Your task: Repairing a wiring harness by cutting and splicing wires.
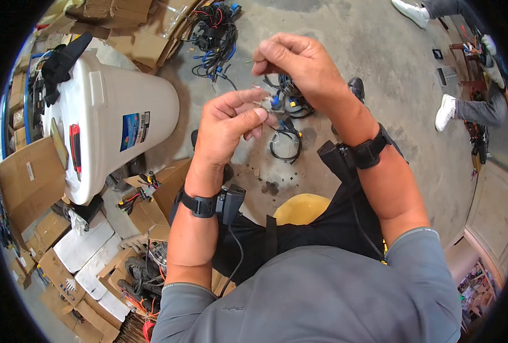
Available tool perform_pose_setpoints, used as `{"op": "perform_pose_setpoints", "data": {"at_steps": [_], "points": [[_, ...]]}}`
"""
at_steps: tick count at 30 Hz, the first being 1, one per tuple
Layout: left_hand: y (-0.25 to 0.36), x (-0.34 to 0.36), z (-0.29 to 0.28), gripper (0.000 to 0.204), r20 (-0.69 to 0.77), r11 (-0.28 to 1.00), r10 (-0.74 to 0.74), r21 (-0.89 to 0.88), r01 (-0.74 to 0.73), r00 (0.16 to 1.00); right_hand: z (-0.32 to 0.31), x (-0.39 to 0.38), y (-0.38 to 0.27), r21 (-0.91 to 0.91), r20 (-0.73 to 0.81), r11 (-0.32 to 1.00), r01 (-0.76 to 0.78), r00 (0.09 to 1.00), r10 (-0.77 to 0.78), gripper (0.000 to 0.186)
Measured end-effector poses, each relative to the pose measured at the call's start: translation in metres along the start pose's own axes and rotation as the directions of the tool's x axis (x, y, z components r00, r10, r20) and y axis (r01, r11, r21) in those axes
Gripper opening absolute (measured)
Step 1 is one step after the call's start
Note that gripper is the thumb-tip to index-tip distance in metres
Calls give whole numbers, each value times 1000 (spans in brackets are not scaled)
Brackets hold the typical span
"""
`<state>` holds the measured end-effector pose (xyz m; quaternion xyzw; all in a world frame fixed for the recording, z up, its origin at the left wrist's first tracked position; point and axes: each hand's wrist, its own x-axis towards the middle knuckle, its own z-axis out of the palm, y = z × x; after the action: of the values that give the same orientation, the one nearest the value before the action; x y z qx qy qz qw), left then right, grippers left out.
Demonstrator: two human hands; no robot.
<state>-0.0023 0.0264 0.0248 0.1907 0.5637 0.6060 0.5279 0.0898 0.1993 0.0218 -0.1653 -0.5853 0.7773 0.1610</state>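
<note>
My left hand (231, 120) is held up in front of me, thumb and forefinger pinched on a small pale, partly see-through piece (270, 104) whose kind I cannot make out. Above and to the right, my right hand (297, 60) is closed, its fingertips pressed together. A thin pale tip (249, 61) sticks out from them, too small to name. Below the hands on the floor lie black cables (294, 100) with blue and yellow connectors, partly hidden by the fingers. Nearer to me rests a looped black cable (286, 150).
A large white plastic tub (145, 97) stands at left, with a red-and-black tool (75, 148) on it. Another cable heap (215, 46) lies at the far side. Cardboard boxes (31, 177) fill the left. At right, another person's white shoe (445, 112) shows.
</note>
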Motion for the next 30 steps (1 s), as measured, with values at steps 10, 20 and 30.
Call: {"op": "perform_pose_setpoints", "data": {"at_steps": [10, 20, 30], "points": [[3, 1, 1, 46, -59, 980, 63, -183, -73, 996, -7, 2, -3, -10, -219, 988, 153, 964, -151, 18], [5, 4, -7, 47, -109, 966, 144, -198, -163, 984, -2, -2, -9, -147, -130, 987, 67, 988, -87, 17], [0, 5, -13, 43, -223, 937, 233, -208, -280, 947, 8, -5, 1, -186, 83, 980, -75, 992, 91, 20]]}}
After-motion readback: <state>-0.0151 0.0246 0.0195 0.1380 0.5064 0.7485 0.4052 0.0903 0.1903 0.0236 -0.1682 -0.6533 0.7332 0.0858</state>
